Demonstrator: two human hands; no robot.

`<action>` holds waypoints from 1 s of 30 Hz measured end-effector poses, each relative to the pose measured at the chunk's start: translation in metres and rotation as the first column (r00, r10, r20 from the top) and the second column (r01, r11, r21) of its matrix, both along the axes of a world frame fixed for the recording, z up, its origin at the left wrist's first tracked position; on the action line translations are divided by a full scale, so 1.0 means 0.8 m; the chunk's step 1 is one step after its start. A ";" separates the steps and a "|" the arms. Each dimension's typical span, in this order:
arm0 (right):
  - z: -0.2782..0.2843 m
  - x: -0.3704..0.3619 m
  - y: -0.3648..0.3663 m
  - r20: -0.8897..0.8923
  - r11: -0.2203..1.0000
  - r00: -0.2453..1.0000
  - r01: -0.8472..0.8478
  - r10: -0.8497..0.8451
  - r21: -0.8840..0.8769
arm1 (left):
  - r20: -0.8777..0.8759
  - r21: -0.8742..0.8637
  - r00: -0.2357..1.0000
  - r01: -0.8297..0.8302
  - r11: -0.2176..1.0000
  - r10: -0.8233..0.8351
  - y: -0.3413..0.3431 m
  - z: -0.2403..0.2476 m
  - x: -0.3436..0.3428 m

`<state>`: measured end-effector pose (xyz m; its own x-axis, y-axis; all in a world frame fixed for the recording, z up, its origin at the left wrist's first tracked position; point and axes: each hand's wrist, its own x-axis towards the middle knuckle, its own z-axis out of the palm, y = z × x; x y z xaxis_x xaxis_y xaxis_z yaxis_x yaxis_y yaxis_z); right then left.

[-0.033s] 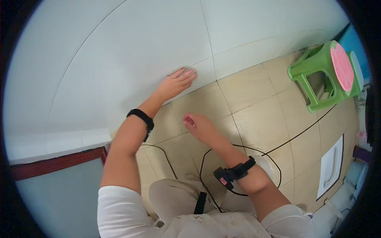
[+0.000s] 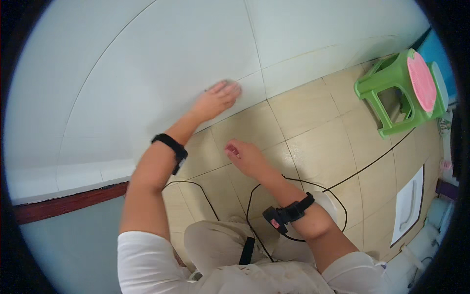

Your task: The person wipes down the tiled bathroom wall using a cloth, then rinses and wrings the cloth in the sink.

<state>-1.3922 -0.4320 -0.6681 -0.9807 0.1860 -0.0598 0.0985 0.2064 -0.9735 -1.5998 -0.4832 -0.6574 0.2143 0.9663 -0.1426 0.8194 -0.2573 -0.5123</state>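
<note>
Around the left hand [image 2: 215, 100] lies broad white wall tile [image 2: 161, 63], a seam just right of the fingertips and the floor edge just below. Well right of both grips stands a green stool [image 2: 387, 90] with a round pink disc on its seat. The left grip is released, flat on the tile; the right hand [image 2: 243, 156] hovers loosely curled over beige floor tiles [image 2: 303, 132], grasping nothing visible.
</note>
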 end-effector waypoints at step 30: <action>-0.006 -0.001 -0.016 0.039 0.984 0.999 -0.006 -0.001 0.178 | 0.148 0.473 0.989 -0.062 0.879 -0.009 0.113 0.043 0.036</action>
<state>-1.3930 -0.4446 -0.6726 -0.9789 0.1942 -0.0637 0.1344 0.3768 -0.9165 -1.5713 -0.3925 -0.6233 0.1708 0.9152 0.3650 0.8953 0.0105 -0.4454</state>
